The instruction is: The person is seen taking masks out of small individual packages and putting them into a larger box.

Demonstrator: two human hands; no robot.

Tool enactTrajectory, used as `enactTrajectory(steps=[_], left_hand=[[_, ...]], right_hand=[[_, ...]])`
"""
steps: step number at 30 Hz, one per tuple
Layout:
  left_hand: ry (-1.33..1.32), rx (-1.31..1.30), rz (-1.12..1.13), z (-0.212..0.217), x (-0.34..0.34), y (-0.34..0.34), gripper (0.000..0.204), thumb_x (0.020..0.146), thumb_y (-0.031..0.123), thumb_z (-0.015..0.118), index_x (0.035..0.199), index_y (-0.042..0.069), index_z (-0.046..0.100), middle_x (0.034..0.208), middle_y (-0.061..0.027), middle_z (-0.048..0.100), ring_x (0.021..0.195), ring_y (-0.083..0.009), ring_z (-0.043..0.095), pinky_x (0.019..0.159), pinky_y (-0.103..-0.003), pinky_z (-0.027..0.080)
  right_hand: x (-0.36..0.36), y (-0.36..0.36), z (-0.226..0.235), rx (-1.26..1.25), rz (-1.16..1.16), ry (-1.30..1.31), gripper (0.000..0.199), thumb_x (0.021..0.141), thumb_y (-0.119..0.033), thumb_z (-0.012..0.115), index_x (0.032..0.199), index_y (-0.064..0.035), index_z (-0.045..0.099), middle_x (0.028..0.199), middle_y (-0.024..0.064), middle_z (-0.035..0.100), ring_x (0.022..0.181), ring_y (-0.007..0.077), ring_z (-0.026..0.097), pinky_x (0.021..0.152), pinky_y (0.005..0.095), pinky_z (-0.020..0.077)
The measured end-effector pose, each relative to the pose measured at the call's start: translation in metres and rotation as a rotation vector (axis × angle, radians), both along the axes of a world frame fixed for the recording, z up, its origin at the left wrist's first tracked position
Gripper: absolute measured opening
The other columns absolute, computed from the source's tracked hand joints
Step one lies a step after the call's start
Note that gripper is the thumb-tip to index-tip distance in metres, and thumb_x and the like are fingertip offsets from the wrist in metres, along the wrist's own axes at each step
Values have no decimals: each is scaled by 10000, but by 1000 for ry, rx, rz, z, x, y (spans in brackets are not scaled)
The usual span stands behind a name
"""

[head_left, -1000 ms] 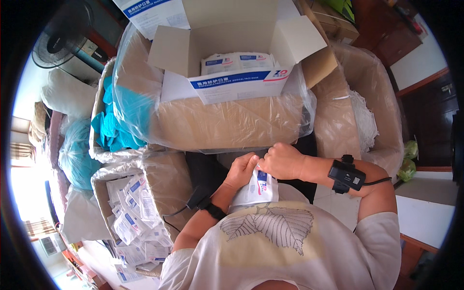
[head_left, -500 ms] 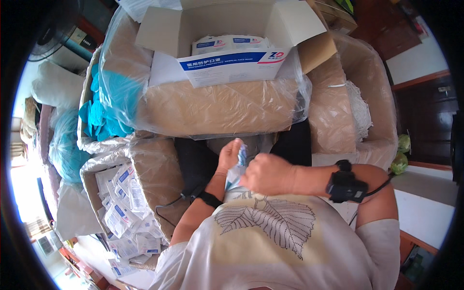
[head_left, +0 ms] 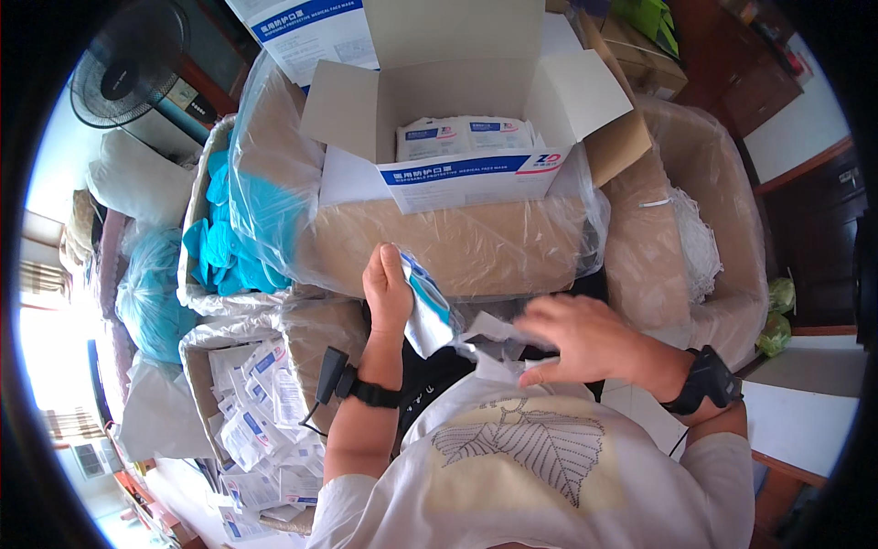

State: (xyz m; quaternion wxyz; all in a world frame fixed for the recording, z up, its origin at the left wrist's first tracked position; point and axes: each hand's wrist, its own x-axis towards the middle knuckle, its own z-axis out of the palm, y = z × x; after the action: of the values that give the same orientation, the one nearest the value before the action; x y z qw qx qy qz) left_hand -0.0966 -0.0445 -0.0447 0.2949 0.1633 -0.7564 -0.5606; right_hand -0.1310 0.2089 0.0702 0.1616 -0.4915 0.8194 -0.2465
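My left hand [head_left: 388,284] is closed on the top end of a white and blue mask packet [head_left: 426,309], with teal showing along it. The packet hangs tilted, down and to the right, in front of the plastic-lined carton. My right hand [head_left: 581,337] is to its right with fingers spread, slightly smeared by motion. Between the hands, near my right thumb and fingers, is a crumpled whitish strip [head_left: 491,331]; whether it touches the hand is unclear. Beyond the hands stands an open white box [head_left: 462,185] with a blue band, holding several mask packets [head_left: 498,134].
A plastic-lined carton [head_left: 439,240] supports the open box. On the left, teal masks [head_left: 219,240] fill one lined carton, and many sealed packets [head_left: 265,403] fill another. White stringy material [head_left: 695,247] lies in the right carton. A fan [head_left: 123,78] stands far left.
My left hand has risen forward and left with the packet. My right hand has moved away to the right and opened, and a whitish strip now shows between the hands. The view has shifted.
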Motion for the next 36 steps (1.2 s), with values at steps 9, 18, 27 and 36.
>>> enactTrajectory(steps=[9,18,27,36], left_hand=[[177,-211,149,38,3,12,343,939,238,365,700,4,443,582,-85,414,524,-182,404,503,-315,335],[105,-163,198,35,8,9,359,946,250,344,687,13,415,604,-89,417,548,-185,401,520,-308,340],[294,-64,271,29,13,-16,372,955,296,310,730,29,438,680,-28,418,627,-134,389,597,-264,338],[424,-317,85,58,21,-18,391,930,319,333,701,32,468,670,-84,472,602,-205,464,575,-307,363]], right_hand=[[-9,-58,11,-162,-111,-331,211,801,-214,614,877,-24,561,784,121,607,706,246,604,635,327,468],[-21,-69,-15,-612,-219,-470,78,831,-83,571,846,-8,556,892,64,575,799,150,547,700,273,445],[-87,-23,38,-1040,-374,-1227,184,900,-251,495,986,-89,501,875,3,544,823,77,520,757,249,441],[-64,-98,57,19,277,-427,242,843,-284,521,881,-60,604,734,108,610,716,231,599,682,330,465]])
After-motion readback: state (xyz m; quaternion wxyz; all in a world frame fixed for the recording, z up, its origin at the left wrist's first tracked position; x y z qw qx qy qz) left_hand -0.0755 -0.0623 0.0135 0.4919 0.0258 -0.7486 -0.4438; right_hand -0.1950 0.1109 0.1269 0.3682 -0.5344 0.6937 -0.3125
